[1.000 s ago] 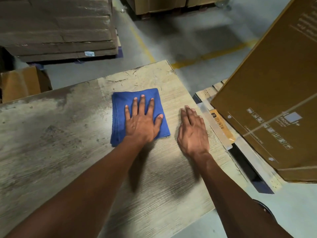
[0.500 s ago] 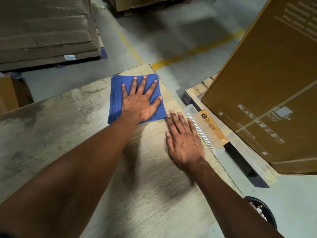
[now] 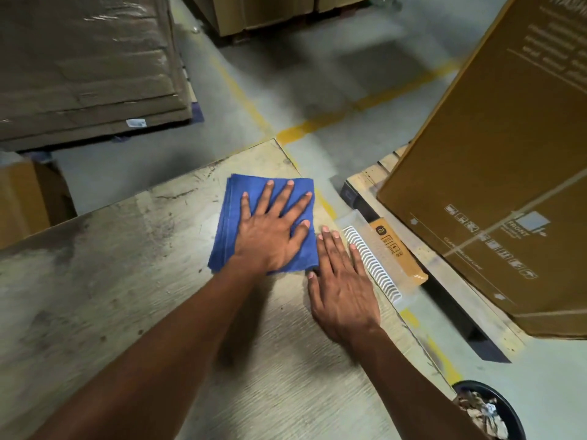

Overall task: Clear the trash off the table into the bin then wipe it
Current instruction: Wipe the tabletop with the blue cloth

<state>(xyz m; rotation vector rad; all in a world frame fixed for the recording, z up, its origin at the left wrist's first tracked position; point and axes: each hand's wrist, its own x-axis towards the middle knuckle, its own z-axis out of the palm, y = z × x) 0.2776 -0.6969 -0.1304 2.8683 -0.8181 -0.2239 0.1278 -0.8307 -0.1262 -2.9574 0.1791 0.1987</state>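
A folded blue cloth [image 3: 235, 214] lies near the far right corner of the worn wooden table [image 3: 111, 281]. My left hand [image 3: 270, 230] presses flat on the cloth with its fingers spread. My right hand [image 3: 343, 287] rests flat on the bare tabletop just right of the cloth, by the table's right edge, fingers straight and holding nothing. A black bin [image 3: 498, 404] with crumpled trash inside stands on the floor at the lower right, partly cut off by the frame.
A large cardboard box [image 3: 495, 154] sits on a wooden pallet [image 3: 368, 179] to the right. A white and orange packaged item [image 3: 384, 252] lies between table and pallet. Stacked flat cardboard [image 3: 85, 65] fills the far left. The grey floor has yellow lines [image 3: 343, 115].
My left hand has slid the cloth away from me toward the table's far right corner. My right hand has stayed flat on the table beside it, now touching the cloth's edge.
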